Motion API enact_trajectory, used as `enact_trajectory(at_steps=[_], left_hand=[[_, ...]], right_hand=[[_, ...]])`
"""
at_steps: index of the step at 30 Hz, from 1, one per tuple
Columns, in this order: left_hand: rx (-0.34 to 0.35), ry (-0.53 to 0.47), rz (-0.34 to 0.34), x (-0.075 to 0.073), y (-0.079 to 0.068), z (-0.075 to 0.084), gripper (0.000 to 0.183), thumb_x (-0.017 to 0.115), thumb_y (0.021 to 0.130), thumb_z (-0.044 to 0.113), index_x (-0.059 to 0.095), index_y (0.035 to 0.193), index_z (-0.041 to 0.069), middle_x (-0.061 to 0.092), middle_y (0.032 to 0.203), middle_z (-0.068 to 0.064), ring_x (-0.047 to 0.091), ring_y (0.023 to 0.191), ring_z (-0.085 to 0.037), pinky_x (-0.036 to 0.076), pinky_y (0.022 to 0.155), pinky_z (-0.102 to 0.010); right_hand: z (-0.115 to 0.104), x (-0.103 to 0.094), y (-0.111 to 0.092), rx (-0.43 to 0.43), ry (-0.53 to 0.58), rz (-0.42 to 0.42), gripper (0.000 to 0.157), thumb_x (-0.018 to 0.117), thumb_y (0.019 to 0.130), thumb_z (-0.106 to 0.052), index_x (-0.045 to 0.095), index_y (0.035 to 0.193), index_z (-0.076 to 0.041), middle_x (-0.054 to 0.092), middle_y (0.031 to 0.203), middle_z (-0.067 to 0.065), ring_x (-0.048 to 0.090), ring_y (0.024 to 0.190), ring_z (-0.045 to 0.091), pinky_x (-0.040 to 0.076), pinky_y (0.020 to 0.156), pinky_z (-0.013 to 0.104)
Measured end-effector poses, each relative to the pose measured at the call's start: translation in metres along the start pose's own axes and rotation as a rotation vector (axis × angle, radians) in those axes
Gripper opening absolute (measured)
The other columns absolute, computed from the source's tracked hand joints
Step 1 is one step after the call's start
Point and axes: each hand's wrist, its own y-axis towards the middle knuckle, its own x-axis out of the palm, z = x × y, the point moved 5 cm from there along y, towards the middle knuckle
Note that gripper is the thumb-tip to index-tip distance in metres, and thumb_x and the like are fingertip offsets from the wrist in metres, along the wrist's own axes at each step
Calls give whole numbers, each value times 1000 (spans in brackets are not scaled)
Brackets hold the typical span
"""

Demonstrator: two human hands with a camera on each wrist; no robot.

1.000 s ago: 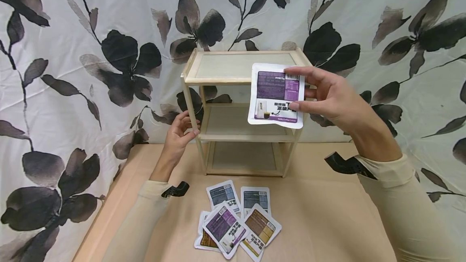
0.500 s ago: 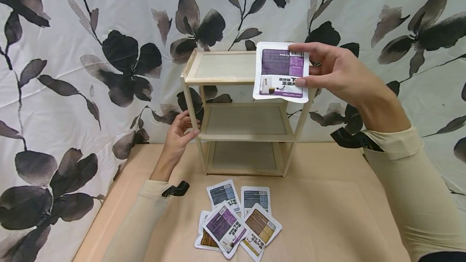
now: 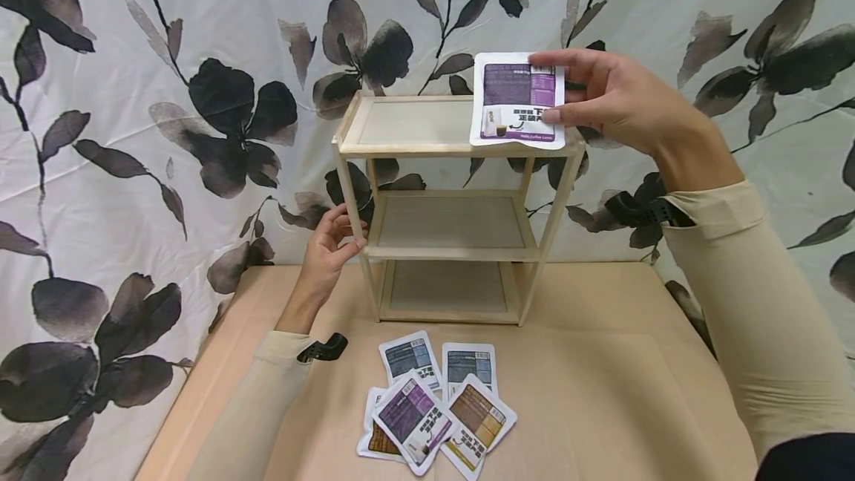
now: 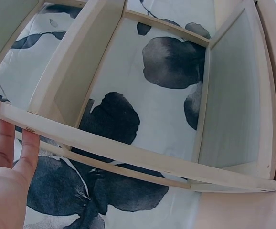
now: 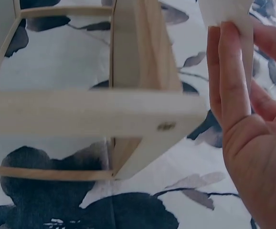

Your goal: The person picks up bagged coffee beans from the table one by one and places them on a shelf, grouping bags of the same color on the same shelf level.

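Observation:
My right hand (image 3: 621, 106) pinches a white-edged sachet (image 3: 514, 99) with a purple printed label by its right side. The sachet is upright, in front of and above the right part of the top board of a three-tier wooden shelf (image 3: 414, 125). In the right wrist view only the lower end of the sachet (image 5: 226, 12) shows between thumb and fingers. My left hand (image 3: 323, 251) holds the shelf's left front post at middle-board height; the left wrist view shows its fingers (image 4: 29, 155) against that post (image 4: 128, 152).
On the tabletop (image 3: 588, 392) before the shelf lies a loose, overlapping group of sachets: a purple one (image 3: 414, 421), a brown one (image 3: 477, 421), blue-grey ones (image 3: 470, 366) and others partly covered. A floral cloth (image 3: 254, 6) hangs close behind the shelf.
My right hand has raised the purple sachet, from in front of the shelf's upper opening to top-board level, and slightly right. The left hand stays on the post.

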Motion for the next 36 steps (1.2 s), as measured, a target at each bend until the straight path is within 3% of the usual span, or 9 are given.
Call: enact_trajectory(at_steps=[6, 12, 16, 22, 25, 29, 32, 36], left_hand=[[-5, 6, 1, 0, 0, 0, 62, 65, 89, -14, 52, 142, 13, 61, 117, -19, 56, 109, -41, 53, 87, -26], [-11, 14, -2, 1, 1, 2, 62, 66, 88, -15, 53, 142, 15, 62, 117, -15, 53, 109, -47, 54, 87, -27], [-19, 5, 6, 2, 1, 2, 63, 66, 88, -15, 55, 140, 18, 61, 117, -17, 54, 110, -46, 54, 87, -26], [-25, -1, 7, 4, 1, 4, 61, 65, 89, -15, 55, 140, 17, 60, 118, -20, 59, 108, -28, 54, 89, -24], [-28, 1, 8, 5, 1, 5, 61, 66, 89, -15, 55, 140, 17, 63, 116, -13, 59, 107, -27, 55, 89, -25], [-35, 12, 10, 6, 0, 6, 62, 66, 88, -14, 55, 140, 18, 65, 114, -4, 58, 108, -32, 55, 88, -26], [-37, 8, 14, 6, 0, 6, 63, 66, 88, -15, 54, 140, 18, 64, 115, -9, 58, 109, -36, 56, 88, -27], [-42, 8, 17, 6, 0, 6, 63, 66, 88, -15, 54, 141, 16, 65, 115, -7, 60, 107, -28, 55, 87, -26]], right_hand=[[7, -13, 15, 25, -19, -39, 74, 65, 90, 15, 39, 155, -9, 49, 140, 15, 65, 111, 25, 57, 89, 27], [15, -26, 29, 93, -45, -57, 75, 65, 91, 13, 36, 157, -10, 47, 142, 14, 65, 113, 23, 56, 93, 28], [21, -32, 37, 165, -106, -51, 76, 67, 92, 8, 36, 158, -12, 47, 141, 12, 63, 115, 23, 55, 95, 27], [34, -36, 46, 289, -279, -54, 80, 73, 93, -8, 31, 161, -20, 46, 139, 8, 57, 116, 23, 54, 92, 19], [38, -37, 50, 355, -337, -42, 82, 76, 92, -15, 31, 160, -26, 43, 144, 9, 54, 118, 23, 52, 93, 19], [38, -39, 53, 387, -473, -33, 83, 78, 91, -27, 32, 160, -30, 34, 158, 14, 46, 130, 27, 43, 107, 33], [36, -41, 56, 385, -556, -35, 85, 78, 90, -33, 31, 160, -28, 29, 163, 16, 41, 137, 32, 35, 113, 47], [35, -43, 58, 386, -583, -33, 85, 77, 91, -34, 30, 161, -23, 33, 161, 18, 41, 140, 37, 33, 116, 54]])
